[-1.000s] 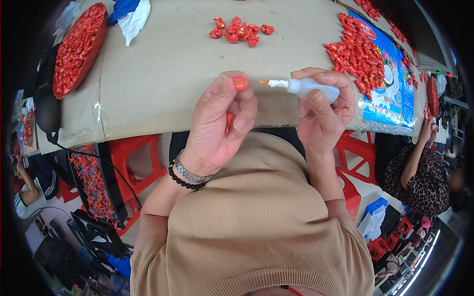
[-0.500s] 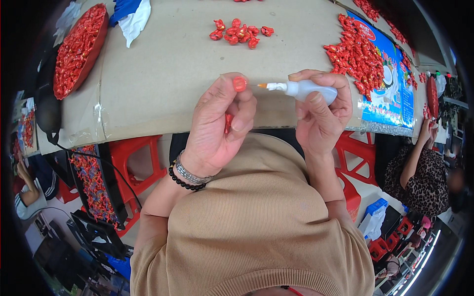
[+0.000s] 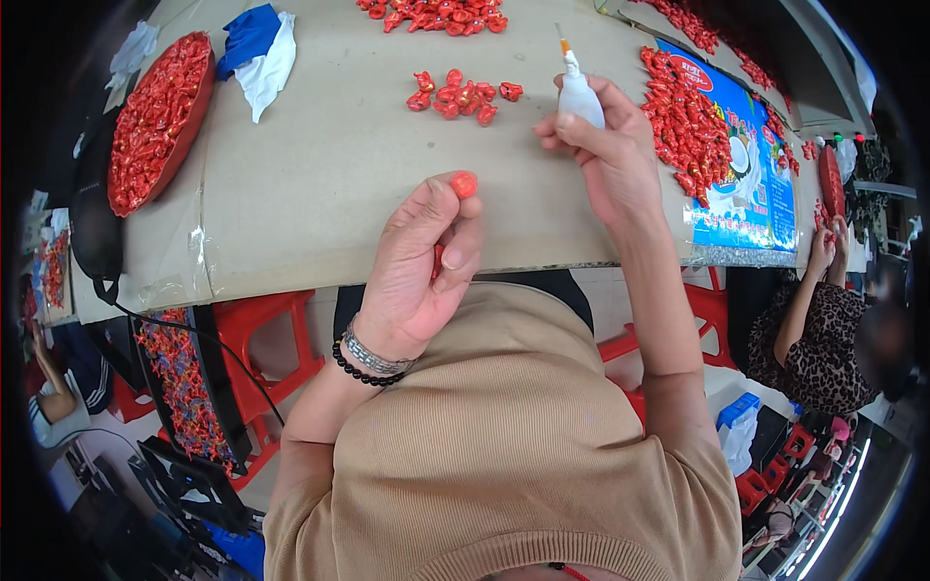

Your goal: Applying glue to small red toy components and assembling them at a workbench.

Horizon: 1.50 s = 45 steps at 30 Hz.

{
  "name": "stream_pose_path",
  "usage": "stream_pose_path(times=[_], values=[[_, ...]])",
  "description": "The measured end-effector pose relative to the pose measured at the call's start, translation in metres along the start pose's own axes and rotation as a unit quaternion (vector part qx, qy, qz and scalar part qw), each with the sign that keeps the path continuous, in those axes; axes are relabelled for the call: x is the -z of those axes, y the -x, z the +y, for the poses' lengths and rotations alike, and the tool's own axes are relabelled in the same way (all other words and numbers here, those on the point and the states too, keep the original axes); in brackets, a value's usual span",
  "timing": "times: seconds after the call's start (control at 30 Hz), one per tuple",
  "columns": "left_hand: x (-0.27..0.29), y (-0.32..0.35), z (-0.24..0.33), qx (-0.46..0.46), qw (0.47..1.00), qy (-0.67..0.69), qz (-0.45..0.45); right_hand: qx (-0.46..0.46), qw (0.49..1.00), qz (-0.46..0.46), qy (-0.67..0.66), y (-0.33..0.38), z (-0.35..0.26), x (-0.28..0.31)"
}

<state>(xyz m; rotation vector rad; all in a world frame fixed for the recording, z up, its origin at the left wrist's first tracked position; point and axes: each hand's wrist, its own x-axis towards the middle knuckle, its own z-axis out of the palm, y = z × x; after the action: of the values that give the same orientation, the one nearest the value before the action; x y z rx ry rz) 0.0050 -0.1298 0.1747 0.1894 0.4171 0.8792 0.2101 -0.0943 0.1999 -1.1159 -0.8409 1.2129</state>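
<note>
My left hand (image 3: 421, 252) pinches a small round red piece (image 3: 465, 184) between thumb and forefinger, just above the near part of the table. Another red piece (image 3: 438, 259) shows partly under its curled fingers. My right hand (image 3: 610, 136) grips a small white squeeze bottle (image 3: 579, 101) with an orange-based needle tip pointing up and away from me. The bottle is apart from the red piece. Beyond my hands, a small cluster of shiny red figurines (image 3: 465, 97) lies on the table (image 3: 320, 174).
A red tray (image 3: 199, 116) heaped with red pieces stands at the left beside a black case (image 3: 95, 213). Blue and white cloths (image 3: 262, 77) lie behind. At the right, red figurines (image 3: 690, 126) cover part of a blue printed sheet (image 3: 760, 208). A co-worker (image 3: 819, 329) sits at far right.
My right hand has drawn the bottle away from the red piece, moving it farther out and turning its tip upward. The left hand still pinches the piece. The view has shifted slightly.
</note>
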Motion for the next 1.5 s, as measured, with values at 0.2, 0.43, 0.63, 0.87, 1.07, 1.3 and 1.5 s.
stream_pose_path(times=[0.2,0.43,0.63,0.87,1.07,1.3,1.5], values=[[0.002,0.001,0.001,0.001,1.000,0.005,-0.001,0.062,0.918,-0.036,0.390,-0.043,0.002,0.002],[0.004,-0.001,0.001,-0.003,1.000,0.010,-0.004,0.202,0.758,-0.080,0.616,-0.050,0.008,-0.007],[0.000,-0.001,-0.002,-0.020,1.000,-0.017,0.010,0.104,0.852,0.013,0.514,-0.016,-0.006,-0.010],[-0.005,0.000,-0.006,-0.036,0.997,-0.058,0.037,0.034,0.966,-0.079,0.244,0.033,-0.006,-0.010],[-0.007,0.000,-0.010,-0.044,0.995,-0.076,0.049,0.037,0.980,-0.101,0.168,0.041,-0.004,-0.012],[-0.008,0.001,-0.014,-0.073,0.987,-0.126,0.067,0.120,0.958,-0.079,0.248,0.045,-0.001,-0.015],[-0.006,-0.001,-0.015,-0.081,0.986,-0.135,0.059,0.164,0.933,-0.089,0.307,0.045,0.001,-0.016]])
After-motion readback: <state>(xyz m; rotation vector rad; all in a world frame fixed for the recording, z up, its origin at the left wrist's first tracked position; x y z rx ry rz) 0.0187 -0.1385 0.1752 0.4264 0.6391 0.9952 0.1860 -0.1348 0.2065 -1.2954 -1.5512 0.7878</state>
